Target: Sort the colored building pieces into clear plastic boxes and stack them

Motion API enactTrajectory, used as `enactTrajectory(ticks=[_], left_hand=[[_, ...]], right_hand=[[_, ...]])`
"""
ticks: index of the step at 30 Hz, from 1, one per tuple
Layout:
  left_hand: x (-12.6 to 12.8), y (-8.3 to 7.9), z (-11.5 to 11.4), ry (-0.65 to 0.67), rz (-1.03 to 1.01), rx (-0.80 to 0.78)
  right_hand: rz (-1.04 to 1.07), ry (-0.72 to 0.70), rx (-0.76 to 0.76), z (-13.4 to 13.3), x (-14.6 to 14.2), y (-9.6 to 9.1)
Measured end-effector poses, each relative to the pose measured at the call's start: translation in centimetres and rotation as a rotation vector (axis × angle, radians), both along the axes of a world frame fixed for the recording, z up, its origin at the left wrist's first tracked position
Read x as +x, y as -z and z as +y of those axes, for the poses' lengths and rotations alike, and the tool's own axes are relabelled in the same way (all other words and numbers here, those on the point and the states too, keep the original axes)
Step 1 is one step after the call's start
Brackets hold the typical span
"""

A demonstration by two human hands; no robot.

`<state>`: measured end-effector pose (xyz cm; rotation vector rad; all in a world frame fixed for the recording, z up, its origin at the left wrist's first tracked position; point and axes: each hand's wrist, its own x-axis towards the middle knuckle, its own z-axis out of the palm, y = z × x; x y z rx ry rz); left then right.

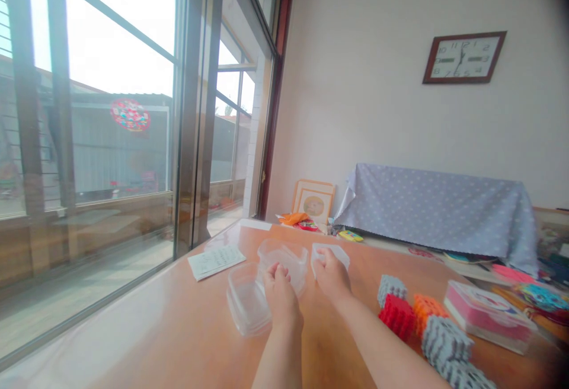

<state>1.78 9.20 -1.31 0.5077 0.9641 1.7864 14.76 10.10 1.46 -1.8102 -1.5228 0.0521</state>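
Pale wall (355, 80) w/ a framed clock (464, 58), rt.; large metal-framed window (191, 110), lt.; blue-gray spotted cloth (438, 211) draped at the back. Brown table (326, 341) in front of me, its surface glossy nr. the window.

Center: two clear plastic containers, close tog. on the table. The squarish container (244, 309) sits nearer me, to the lt.; the rounded container (293, 252) is just behind & rt. of it. My L hand (283, 294) is at these two, fingers curled in; whether it grips a rim I can't tell. My R hand (331, 273) grasps a translucent plastic piece (341, 252), thumb on top, just rt. of the rounded container.

Lt. of the containers: a pale sheet (216, 262) w/ writing, flat. Rt. of my R forearm: wavy-edged stacks, incl. red (397, 316), orange (428, 311) & gray (447, 338); beyond these, a clear box (491, 318) w/ pink contents.
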Motion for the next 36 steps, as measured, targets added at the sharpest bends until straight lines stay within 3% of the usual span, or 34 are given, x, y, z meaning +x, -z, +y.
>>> enactTrajectory(ticks=[4, 7, 13, 20, 26, 31, 36], left_hand=[[0.4, 0.0, -0.3, 0.006, 0.026, -0.014], [1.0, -0.1, -0.7, 0.07, 0.006, 0.0], [2.5, 0.2, -1.7, 0.229, 0.071, 0.013], [2.8, 0.1, -2.0, 0.261, 0.111, -0.029], [3.2, 0.4, -2.0, 0.267, 0.147, -0.022], [3.8, 1.1, -1.9, 0.328, 0.203, -0.003], [4.1, 1.3, -1.9, 0.367, 0.268, -0.005]], right_hand=[[0.108, 0.253, -0.094, 2.3, 4.6, 1.1], [0.143, 0.298, -0.133, 3.1, 6.5, 2.4], [0.136, 0.292, -0.112, 3.0, 6.8, 4.3], [0.098, 0.242, -0.093, 2.5, 6.2, 4.2], [-0.157, 0.352, 0.044, 2.0, 5.2, 3.9], [-0.354, 0.308, -0.037, 3.2, 5.7, 3.7], [-0.353, 0.216, -0.113, 4.0, 6.9, 3.5]])
